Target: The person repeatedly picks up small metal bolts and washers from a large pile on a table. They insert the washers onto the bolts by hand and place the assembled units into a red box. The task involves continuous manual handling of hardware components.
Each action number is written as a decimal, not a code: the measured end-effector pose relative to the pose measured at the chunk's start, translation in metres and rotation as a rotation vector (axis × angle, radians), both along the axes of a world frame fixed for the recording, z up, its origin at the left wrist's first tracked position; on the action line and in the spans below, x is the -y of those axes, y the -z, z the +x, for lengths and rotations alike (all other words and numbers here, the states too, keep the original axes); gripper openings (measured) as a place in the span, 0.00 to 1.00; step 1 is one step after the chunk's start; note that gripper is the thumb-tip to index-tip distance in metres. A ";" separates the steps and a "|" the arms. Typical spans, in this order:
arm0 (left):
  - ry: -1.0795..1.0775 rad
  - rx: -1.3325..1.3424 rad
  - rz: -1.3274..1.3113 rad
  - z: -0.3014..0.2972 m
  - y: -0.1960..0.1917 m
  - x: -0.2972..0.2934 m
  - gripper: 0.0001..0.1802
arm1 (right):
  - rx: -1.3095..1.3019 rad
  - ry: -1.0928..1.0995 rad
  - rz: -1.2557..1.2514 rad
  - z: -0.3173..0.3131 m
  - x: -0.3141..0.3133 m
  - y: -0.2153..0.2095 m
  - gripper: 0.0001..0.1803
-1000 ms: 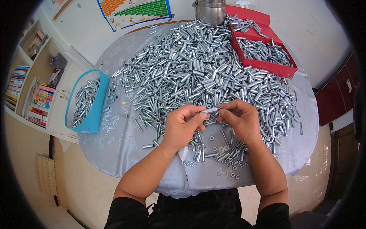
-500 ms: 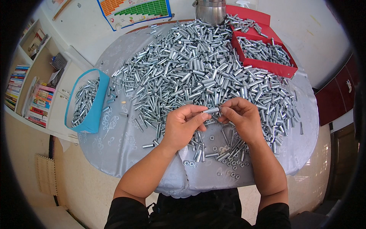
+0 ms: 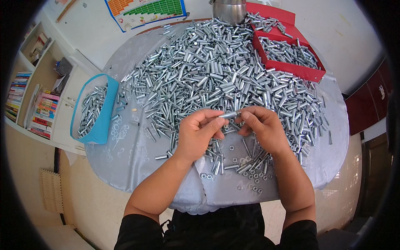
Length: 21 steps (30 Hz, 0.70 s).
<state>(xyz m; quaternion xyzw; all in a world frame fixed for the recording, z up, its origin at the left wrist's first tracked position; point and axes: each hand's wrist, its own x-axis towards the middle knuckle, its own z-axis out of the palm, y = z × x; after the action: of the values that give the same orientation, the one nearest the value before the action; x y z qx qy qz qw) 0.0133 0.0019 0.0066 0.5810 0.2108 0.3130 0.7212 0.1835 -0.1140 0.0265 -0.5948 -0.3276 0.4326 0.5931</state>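
My left hand and my right hand meet over the near part of a round table covered in a pale cloth. Between their fingertips they pinch one short silver metal tube, held level. A large heap of the same metal tubes spreads across the table beyond my hands. Several small metal washers and a few tubes lie on the cloth just below my hands.
A blue bin with tubes in it hangs at the table's left edge. A red tray of tubes sits at the far right, a steel pot behind the heap. Bookshelves stand at left.
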 end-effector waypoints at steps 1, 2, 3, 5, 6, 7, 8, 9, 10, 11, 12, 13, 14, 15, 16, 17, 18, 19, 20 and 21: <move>-0.016 0.015 -0.011 0.000 0.001 -0.001 0.10 | 0.172 -0.074 -0.027 0.002 0.002 0.001 0.11; -0.031 0.018 -0.010 0.000 0.002 -0.001 0.10 | 0.343 -0.147 -0.055 0.004 0.005 0.004 0.12; -0.045 0.021 -0.008 0.001 0.002 -0.002 0.10 | 0.515 -0.220 -0.081 0.005 0.007 0.004 0.12; -0.059 0.025 -0.002 0.001 0.001 -0.002 0.10 | 0.769 -0.422 -0.020 0.004 0.009 0.004 0.12; -0.060 0.025 0.000 0.001 0.000 -0.002 0.10 | 0.894 -0.525 0.011 0.003 0.009 0.004 0.13; -0.061 0.024 0.003 0.001 0.000 -0.002 0.10 | 0.929 -0.535 0.010 0.000 0.010 0.004 0.12; -0.063 0.014 0.004 0.000 0.001 -0.002 0.10 | 0.964 -0.545 0.009 -0.003 0.011 0.003 0.12; -0.064 0.006 0.007 0.001 0.001 -0.002 0.10 | 1.001 -0.554 0.008 -0.006 0.011 0.002 0.11; -0.065 -0.003 0.010 0.001 0.002 -0.002 0.10 | 1.017 -0.556 0.009 -0.006 0.011 0.003 0.11; -0.066 -0.006 0.012 0.001 0.001 -0.002 0.10 | 1.034 -0.558 0.010 -0.006 0.012 0.003 0.10; -0.065 -0.010 0.016 0.001 0.001 -0.001 0.10 | 1.051 -0.557 0.012 -0.007 0.012 0.004 0.10; -0.064 -0.014 0.021 0.001 0.000 -0.001 0.10 | 1.039 -0.526 0.014 -0.007 0.012 0.004 0.09; -0.064 -0.015 0.022 0.001 0.000 -0.001 0.10 | 1.028 -0.496 0.016 -0.007 0.011 0.004 0.09; -0.064 -0.016 0.022 0.001 0.001 -0.001 0.10 | 1.016 -0.466 0.017 -0.007 0.011 0.004 0.09; -0.065 -0.017 0.021 0.001 0.001 -0.001 0.10 | 0.921 -0.357 0.010 -0.007 0.010 0.003 0.09; -0.060 -0.017 0.022 0.001 0.001 -0.001 0.10 | 0.825 -0.250 0.003 -0.007 0.007 0.002 0.09; -0.057 -0.014 0.021 0.001 0.001 -0.001 0.10 | 0.729 -0.145 -0.004 -0.006 0.006 0.000 0.09; -0.054 -0.012 0.021 0.001 0.000 0.000 0.10 | 0.550 -0.075 0.031 -0.004 0.004 0.002 0.09; -0.052 -0.021 0.025 0.001 -0.001 0.000 0.10 | 0.372 -0.006 0.065 -0.001 0.002 0.006 0.09; -0.050 -0.030 0.029 0.001 -0.002 0.000 0.10 | 0.191 0.063 0.099 0.001 0.001 0.008 0.10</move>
<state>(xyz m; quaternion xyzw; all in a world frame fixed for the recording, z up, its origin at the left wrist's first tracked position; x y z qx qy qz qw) 0.0144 0.0016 0.0083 0.5907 0.2313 0.3252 0.7013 0.1841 -0.1151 0.0184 -0.6133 -0.3848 0.3383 0.6011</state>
